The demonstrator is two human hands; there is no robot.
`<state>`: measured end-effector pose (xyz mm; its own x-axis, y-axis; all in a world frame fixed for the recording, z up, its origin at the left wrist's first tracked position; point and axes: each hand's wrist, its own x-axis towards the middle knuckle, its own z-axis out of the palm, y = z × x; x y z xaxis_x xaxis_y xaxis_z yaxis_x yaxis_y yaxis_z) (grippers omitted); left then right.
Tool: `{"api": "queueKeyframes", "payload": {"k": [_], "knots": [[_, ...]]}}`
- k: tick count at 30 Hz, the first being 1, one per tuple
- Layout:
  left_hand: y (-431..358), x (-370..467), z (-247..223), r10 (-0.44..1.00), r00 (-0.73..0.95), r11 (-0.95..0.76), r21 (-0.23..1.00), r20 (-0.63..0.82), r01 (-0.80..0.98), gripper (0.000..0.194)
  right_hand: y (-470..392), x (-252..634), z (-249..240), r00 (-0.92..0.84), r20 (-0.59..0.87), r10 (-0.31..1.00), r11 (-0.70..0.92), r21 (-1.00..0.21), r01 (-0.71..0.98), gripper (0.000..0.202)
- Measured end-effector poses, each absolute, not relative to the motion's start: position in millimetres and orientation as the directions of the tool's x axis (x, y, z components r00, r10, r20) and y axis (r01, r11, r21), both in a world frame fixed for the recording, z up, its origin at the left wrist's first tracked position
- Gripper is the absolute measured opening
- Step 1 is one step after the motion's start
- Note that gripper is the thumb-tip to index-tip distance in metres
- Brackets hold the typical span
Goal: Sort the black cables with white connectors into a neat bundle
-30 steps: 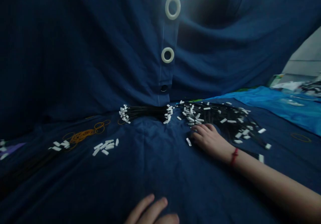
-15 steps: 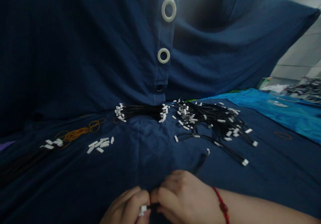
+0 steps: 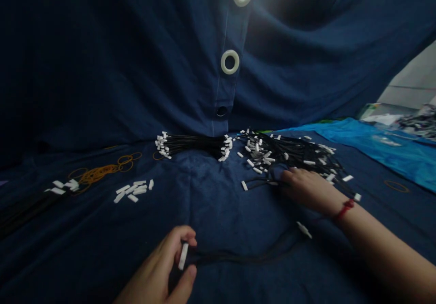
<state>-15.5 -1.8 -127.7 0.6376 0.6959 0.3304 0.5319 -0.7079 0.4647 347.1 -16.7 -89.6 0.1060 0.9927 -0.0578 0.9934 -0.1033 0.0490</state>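
My left hand (image 3: 160, 267) is low in the middle, its fingers curled loosely round the white connector (image 3: 183, 256) of a black cable (image 3: 245, 257). Thumb and index fingertips stand apart on either side. The cable trails right across the blue cloth to a blurred white connector (image 3: 304, 230). Farther off, my right hand (image 3: 306, 188), with a red cord bracelet at its wrist, reaches into the near edge of a loose pile of black cables (image 3: 293, 152) with white connectors. Its fingertips are hidden among the cables, beside one with a white end (image 3: 244, 186).
A neat bundle of black cables (image 3: 194, 142) lies at the back. Loose white connectors (image 3: 132, 190) and orange rubber bands (image 3: 98, 173) are on the left, near more cables (image 3: 27, 213). Blue cloth with rings (image 3: 230, 62) rises behind; bright blue sheeting (image 3: 361, 134) lies right.
The hands were together at the front on a cable. My right hand has moved away to the pile; the left has opened somewhat around the connector. The view has shifted slightly.
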Motion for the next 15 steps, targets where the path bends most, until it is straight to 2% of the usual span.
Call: {"api": "queueKeyframes", "payload": {"k": [2, 5, 8, 11, 13, 15], "knots": [[0, -17, -128, 0.626, 0.668, -0.78, 0.319, 0.402, 0.538, 0.042, -13, 358, -101, 0.162, -0.019, 0.987, -0.158, 0.136, 0.978, 0.015], [1, -16, -122, 0.512, 0.772, -0.858, 0.17, 0.378, 0.486, 0.042, -14, 366, -99, 0.167, 0.022, 0.986, -0.168, 0.198, 0.966, 0.013], [0, -11, -114, 0.46, 0.832, -0.888, 0.155, 0.309, 0.433, 0.034, -21, 357, -84, 0.19, 0.13, 0.973, -0.216, 0.23, 0.949, 0.016], [0, -8, -111, 0.492, 0.831, -0.87, 0.183, 0.259, 0.458, 0.036, -29, 333, -70, 0.208, 0.275, 0.939, -0.272, 0.218, 0.937, 0.025], [1, -8, -111, 0.499, 0.827, -0.866, 0.175, 0.259, 0.468, 0.036, -36, 314, -67, 0.144, 0.378, 0.915, -0.22, 0.166, 0.961, 0.029], [2, -9, -112, 0.49, 0.828, -0.872, 0.152, 0.274, 0.466, 0.035, -44, 297, -66, 0.041, 0.451, 0.892, -0.082, 0.072, 0.994, 0.029]]}}
